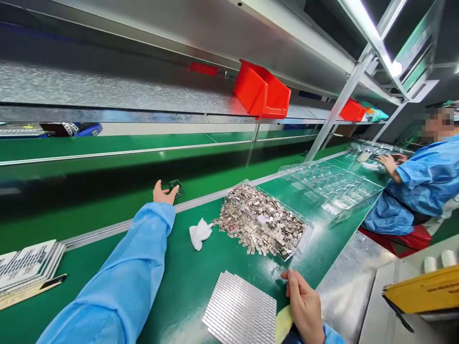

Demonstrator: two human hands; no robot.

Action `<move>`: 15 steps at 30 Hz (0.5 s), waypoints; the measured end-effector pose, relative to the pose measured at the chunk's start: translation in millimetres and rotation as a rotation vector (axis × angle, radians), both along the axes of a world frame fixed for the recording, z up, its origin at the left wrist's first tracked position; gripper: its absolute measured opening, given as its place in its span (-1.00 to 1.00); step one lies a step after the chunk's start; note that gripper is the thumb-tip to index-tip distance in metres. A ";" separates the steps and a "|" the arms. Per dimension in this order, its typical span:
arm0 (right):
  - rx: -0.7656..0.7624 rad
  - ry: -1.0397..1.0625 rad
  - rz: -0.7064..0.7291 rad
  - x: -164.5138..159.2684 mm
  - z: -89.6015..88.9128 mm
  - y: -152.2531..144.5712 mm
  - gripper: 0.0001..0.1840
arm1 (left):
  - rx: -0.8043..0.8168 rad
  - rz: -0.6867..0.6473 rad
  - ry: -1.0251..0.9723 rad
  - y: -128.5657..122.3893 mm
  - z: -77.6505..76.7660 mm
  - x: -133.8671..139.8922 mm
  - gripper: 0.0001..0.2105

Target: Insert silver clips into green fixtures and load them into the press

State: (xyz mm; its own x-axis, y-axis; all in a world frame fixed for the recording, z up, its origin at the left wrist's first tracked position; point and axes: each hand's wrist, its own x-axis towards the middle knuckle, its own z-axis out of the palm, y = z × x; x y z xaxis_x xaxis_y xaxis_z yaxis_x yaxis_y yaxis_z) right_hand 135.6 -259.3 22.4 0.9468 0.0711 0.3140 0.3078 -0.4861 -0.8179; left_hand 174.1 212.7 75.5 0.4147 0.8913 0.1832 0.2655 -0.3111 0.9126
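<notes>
"Where is the circuit board seen?"
"On the far green surface, at the left hand, whose grip is spread."
"And the right hand?"
"It is curled right of the silver sheet; whether anything is gripped cannot be told."

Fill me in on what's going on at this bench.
One person's left hand is at a small dark board on the green surface beyond the rail; whether it grips is unclear. The right hand is curled beside a silvery gridded sheet. Small metal pieces lie heaped in and beside a clear tray. Farther along sits a co-worker in blue.
</notes>
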 end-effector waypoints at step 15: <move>-0.374 0.141 0.260 39.9 12.3 3.8 -0.31 | -0.129 -0.355 -0.167 -100.6 -37.7 -141.3 -0.52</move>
State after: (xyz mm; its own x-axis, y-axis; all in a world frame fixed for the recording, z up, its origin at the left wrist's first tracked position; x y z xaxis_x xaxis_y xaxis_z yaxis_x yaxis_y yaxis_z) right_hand 175.5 -255.5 34.7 0.9144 0.3945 0.0911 0.3562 -0.6768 -0.6442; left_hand 32.7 112.1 37.8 0.6749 0.7181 0.1701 0.0073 -0.2370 0.9715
